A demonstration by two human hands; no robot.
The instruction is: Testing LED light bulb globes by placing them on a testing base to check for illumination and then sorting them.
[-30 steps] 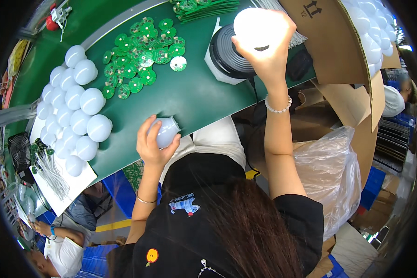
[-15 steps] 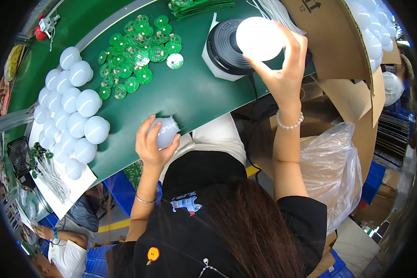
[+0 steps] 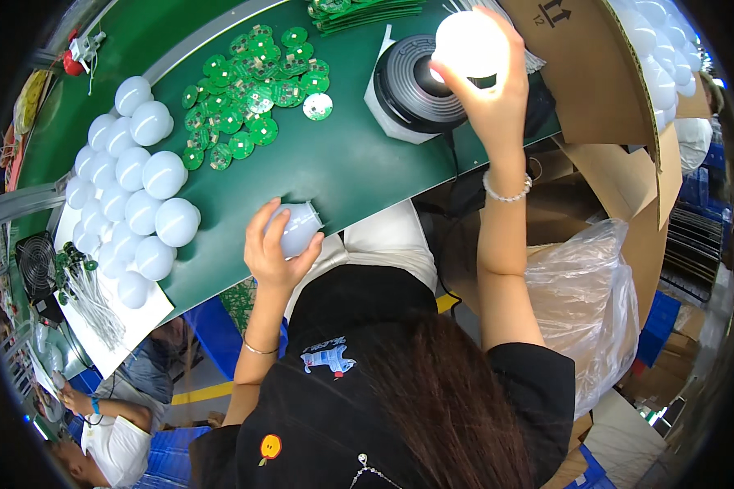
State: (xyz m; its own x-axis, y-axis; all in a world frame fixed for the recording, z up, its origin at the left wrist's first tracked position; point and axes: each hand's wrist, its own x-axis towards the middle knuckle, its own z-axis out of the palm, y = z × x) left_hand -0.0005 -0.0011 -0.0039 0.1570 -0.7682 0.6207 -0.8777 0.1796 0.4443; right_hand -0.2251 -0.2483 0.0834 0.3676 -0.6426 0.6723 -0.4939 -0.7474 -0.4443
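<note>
My right hand (image 3: 497, 90) grips a brightly lit white light bulb (image 3: 469, 45) just above the far right side of a round black ridged device (image 3: 416, 81) on a white base. The bulb's lower end is hidden by glare and fingers. Close to the table's front edge, my left hand (image 3: 276, 248) is wrapped round an unlit white bulb (image 3: 298, 231), its open collar turned to the right. Left of that hand, several white bulbs (image 3: 143, 212) stand clustered on a white sheet. Beyond it lie many round green circuit boards (image 3: 257, 90) in a loose pile.
Stacked green board panels (image 3: 359, 15) sit at the far edge. To the right rises an open cardboard box (image 3: 591, 73), with more white bulbs (image 3: 656, 49) past its flap. Clear plastic wrap (image 3: 583, 310) hangs beside my right arm. A co-worker (image 3: 114, 432) sits at lower left.
My right hand has moved slightly farther away with the glowing bulb, which now appears brighter. My left hand keeps its bulb in nearly the same place. The whole view has shifted slightly.
</note>
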